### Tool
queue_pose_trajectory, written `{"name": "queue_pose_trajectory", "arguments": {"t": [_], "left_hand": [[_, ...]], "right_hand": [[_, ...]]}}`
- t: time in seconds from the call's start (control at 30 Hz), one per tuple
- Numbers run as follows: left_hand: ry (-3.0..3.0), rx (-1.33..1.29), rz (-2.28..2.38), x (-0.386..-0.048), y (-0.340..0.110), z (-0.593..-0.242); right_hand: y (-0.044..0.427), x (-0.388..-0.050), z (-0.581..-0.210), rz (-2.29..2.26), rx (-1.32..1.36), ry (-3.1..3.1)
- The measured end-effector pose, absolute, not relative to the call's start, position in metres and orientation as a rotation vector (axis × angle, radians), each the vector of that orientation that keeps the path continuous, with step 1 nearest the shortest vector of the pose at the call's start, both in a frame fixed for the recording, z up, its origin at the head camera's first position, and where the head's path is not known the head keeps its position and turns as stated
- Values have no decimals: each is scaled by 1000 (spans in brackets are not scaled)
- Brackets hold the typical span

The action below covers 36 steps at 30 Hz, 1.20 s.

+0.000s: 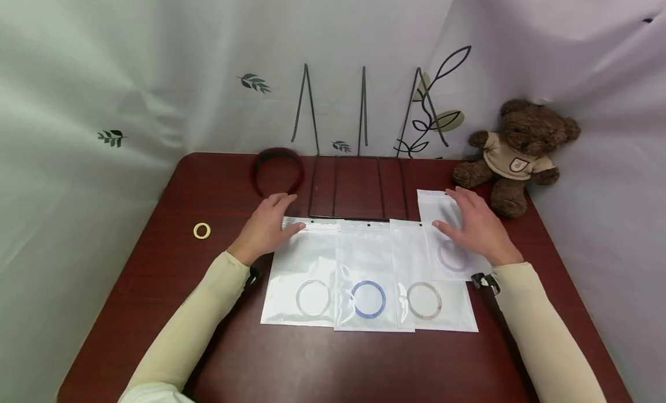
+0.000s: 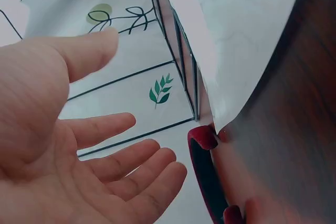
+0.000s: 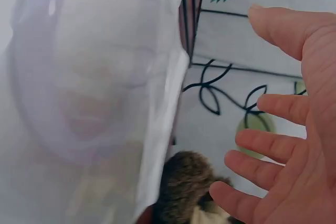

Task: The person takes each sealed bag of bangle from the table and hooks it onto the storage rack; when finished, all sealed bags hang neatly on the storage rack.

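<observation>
Four clear-fronted white bags lie in an overlapping row on the table, each with a ring: a pale one [image 1: 313,298], a blue one [image 1: 368,299], a greyish-brown one [image 1: 424,300] and a lilac one [image 1: 452,256]. The lilac ring's bag [image 3: 84,87] is set higher, over its neighbour's corner. My left hand [image 1: 266,229] is at the leftmost bag's [image 2: 241,35] upper left corner, fingers relaxed, holding nothing. Over the rightmost bag is my right hand [image 1: 480,226], fingers spread and gripping nothing. In the wrist views the left hand [image 2: 89,135] and right hand [image 3: 294,124] show empty palms.
Behind the bags stands a black wire rack [image 1: 359,219]. A dark red headband [image 1: 300,180] lies left of it, and a small yellow ring [image 1: 195,232] is farther left on the table [image 1: 156,287]. A brown teddy bear [image 1: 520,160] sits at the back right corner.
</observation>
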<state>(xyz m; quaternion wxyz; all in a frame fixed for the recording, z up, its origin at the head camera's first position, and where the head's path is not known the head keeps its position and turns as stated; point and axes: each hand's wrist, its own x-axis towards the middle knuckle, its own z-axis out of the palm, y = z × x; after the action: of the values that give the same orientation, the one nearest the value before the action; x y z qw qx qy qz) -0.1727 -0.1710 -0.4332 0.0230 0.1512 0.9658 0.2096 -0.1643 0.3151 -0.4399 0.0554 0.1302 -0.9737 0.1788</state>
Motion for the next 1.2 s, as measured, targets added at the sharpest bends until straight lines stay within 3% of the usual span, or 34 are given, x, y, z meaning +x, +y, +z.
{"name": "queue_pose_trajectory", "arguments": {"t": [0.4,1.2], "left_hand": [[2831,346,869,-198,-161,-437],[2674,308,1010,-229,-144,-457]], "right_hand": [[333,-185,-456,776,234,-3105],[340,-194,-461,812,26,-3343]]}}
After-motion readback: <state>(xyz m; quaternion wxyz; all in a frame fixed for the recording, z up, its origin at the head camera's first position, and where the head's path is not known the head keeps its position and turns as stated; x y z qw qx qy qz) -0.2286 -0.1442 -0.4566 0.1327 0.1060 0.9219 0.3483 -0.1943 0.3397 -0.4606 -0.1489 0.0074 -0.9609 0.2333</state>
